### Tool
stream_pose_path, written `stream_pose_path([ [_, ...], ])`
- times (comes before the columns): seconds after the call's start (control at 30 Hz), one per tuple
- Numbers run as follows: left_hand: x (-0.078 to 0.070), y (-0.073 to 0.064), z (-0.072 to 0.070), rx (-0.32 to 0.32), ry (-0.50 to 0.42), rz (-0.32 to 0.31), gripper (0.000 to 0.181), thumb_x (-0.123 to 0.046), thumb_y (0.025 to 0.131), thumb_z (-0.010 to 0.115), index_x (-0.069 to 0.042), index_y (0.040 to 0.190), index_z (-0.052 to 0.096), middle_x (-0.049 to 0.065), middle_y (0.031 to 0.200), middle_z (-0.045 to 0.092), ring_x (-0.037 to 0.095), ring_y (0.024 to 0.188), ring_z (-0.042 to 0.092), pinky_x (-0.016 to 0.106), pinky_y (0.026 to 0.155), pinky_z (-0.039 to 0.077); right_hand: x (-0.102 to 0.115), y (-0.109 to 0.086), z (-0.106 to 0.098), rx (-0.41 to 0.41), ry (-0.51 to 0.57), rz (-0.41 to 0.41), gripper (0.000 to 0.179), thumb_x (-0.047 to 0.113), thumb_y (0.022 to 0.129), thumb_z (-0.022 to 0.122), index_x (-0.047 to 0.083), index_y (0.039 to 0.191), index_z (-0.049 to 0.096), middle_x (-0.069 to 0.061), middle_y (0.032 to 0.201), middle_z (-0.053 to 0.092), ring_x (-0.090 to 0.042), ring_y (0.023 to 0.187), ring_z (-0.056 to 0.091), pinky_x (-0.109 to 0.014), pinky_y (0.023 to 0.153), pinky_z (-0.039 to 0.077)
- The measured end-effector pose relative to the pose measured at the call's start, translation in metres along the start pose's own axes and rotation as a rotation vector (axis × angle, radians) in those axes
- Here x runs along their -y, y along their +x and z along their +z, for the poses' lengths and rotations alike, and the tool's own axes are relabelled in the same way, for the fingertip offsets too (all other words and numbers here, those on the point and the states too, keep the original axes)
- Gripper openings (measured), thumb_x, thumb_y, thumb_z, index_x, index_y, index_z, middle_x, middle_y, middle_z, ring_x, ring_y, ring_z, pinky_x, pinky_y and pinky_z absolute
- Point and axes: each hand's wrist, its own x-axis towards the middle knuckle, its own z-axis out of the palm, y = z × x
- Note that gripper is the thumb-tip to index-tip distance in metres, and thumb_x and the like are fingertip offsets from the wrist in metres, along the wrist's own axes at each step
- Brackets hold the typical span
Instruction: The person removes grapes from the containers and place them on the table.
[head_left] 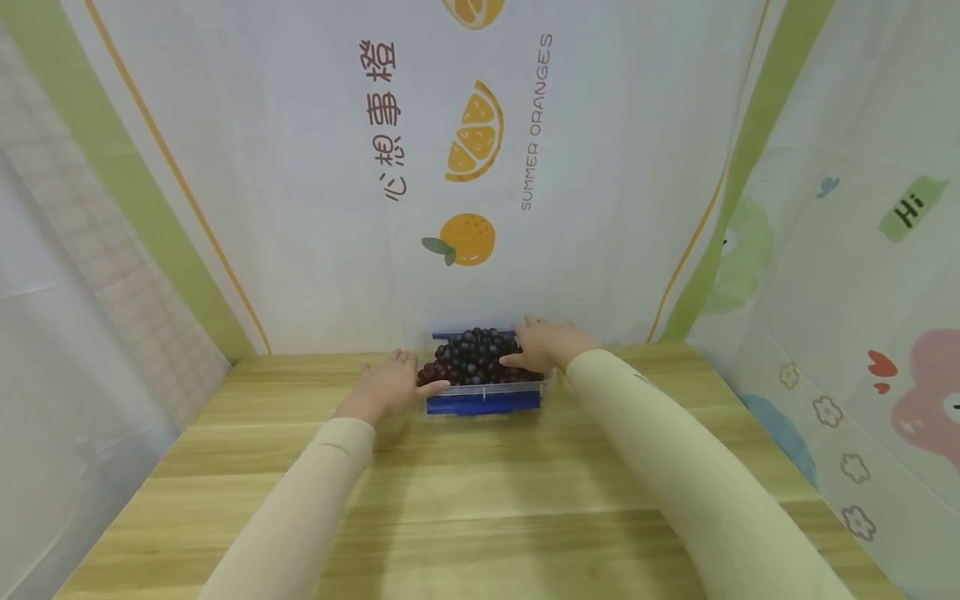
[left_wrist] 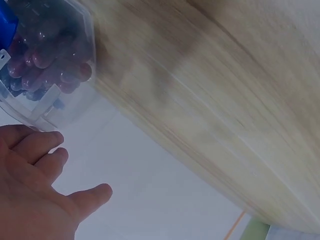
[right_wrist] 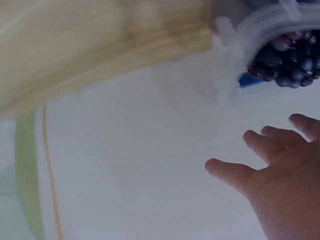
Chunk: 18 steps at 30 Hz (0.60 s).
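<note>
A clear plastic box [head_left: 491, 389] with blue side clips stands at the back of the wooden table, heaped with dark grapes [head_left: 474, 348]. Redder grapes [head_left: 435, 372] show at its left end, and through its wall in the left wrist view. My left hand [head_left: 387, 386] is at the box's left end, fingers extended and thumb near the front rim. Over the right end reaches my right hand [head_left: 551, 344], its fingers spread beside the grapes. Whether either hand touches the box is hard to tell.
A white cloth [head_left: 315, 208] printed with oranges hangs right behind the table's back edge. Further printed cloths hang at the left [head_left: 97, 375] and right [head_left: 832, 275]. The wooden tabletop [head_left: 465, 500] stretches from the box toward me.
</note>
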Motion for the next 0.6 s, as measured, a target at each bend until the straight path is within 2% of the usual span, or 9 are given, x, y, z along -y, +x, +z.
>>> stream_pose_path([
  [0.1, -0.001, 0.001, 0.0, -0.01, -0.007, 0.006, 0.105, -0.077, 0.102, 0.045, 0.007, 0.165, 0.03, 0.028, 0.173, 0.028, 0.045, 0.164, 0.022, 0.079, 0.125, 0.016, 0.012, 0.007, -0.007, -0.01, -0.038, -0.021, 0.083, 0.06, 0.108, 0.051, 0.018, 0.173, 0.02, -0.014, 0.181, 0.01, -0.034, 0.168, 0.015, -0.067, 0.133, 0.014],
  [0.23, 0.001, 0.001, 0.003, -0.038, -0.012, 0.017, 0.104, -0.074, 0.103, 0.046, 0.008, 0.163, 0.031, 0.03, 0.171, 0.032, 0.048, 0.16, 0.03, 0.077, 0.126, 0.018, 0.031, 0.017, -0.009, -0.04, -0.082, -0.049, 0.078, 0.051, 0.109, 0.057, 0.022, 0.172, 0.022, -0.012, 0.181, 0.014, -0.032, 0.167, 0.019, -0.067, 0.132, 0.019],
  [0.43, 0.004, 0.002, 0.01, -0.047, -0.062, 0.035, 0.107, -0.075, 0.103, 0.046, 0.01, 0.164, 0.026, 0.031, 0.17, 0.031, 0.05, 0.156, 0.036, 0.064, 0.128, 0.031, 0.05, 0.034, -0.002, -0.087, -0.101, -0.129, 0.069, 0.038, 0.11, 0.059, 0.024, 0.171, 0.029, -0.011, 0.178, 0.025, -0.033, 0.161, 0.035, -0.059, 0.126, 0.038],
  [0.6, 0.006, 0.002, 0.015, -0.053, -0.104, 0.035, 0.107, -0.075, 0.103, 0.046, 0.008, 0.166, 0.022, 0.029, 0.172, 0.029, 0.05, 0.156, 0.037, 0.063, 0.126, 0.034, 0.06, 0.046, 0.002, -0.127, -0.042, -0.178, 0.065, 0.018, 0.112, 0.054, 0.03, 0.17, 0.029, -0.007, 0.178, 0.027, -0.033, 0.16, 0.038, -0.053, 0.122, 0.046],
])
